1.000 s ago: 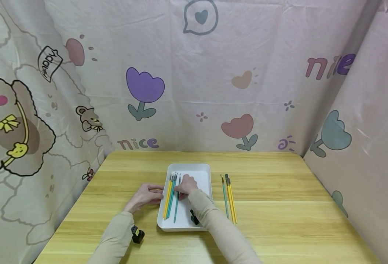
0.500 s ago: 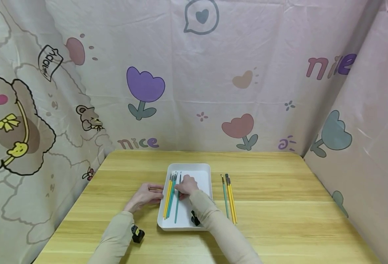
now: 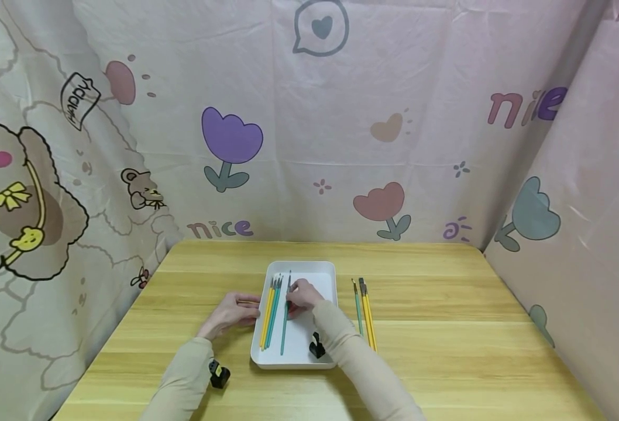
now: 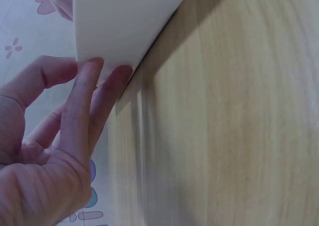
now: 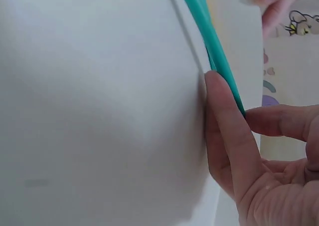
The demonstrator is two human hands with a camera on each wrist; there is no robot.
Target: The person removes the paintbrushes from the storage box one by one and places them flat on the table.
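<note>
Table: a yellow-brown wood-grain table (image 3: 446,292) stretches beneath, beyond and to either side of both hands.
Walls: pale printed cloth (image 3: 309,128) with flowers, hearts and "nice" lettering hangs beyond the hands and along both sides.
Right hand: the right hand (image 3: 303,294) pinches a slim teal-handled paintbrush (image 3: 285,327) between thumb and fingers, over the tray.
Left hand: the left hand (image 3: 233,311) rests extended fingers against the outer wall of a shallow white rectangular tray (image 3: 317,278).
Brush row: yellow- and teal-handled brushes (image 3: 270,316) lie in the tray, between the hands.
Loose brushes: one teal-handled brush (image 3: 358,307) and yellow-handled brushes (image 3: 368,310) lie on the table, right of the right hand.
Hidden: the right sleeve (image 3: 351,345) covers the loose brushes' lower ends; the gripped handle's middle sits behind fingers.
Hard to make out: the row's exact count; a small black object (image 3: 317,346) below the right hand.
</note>
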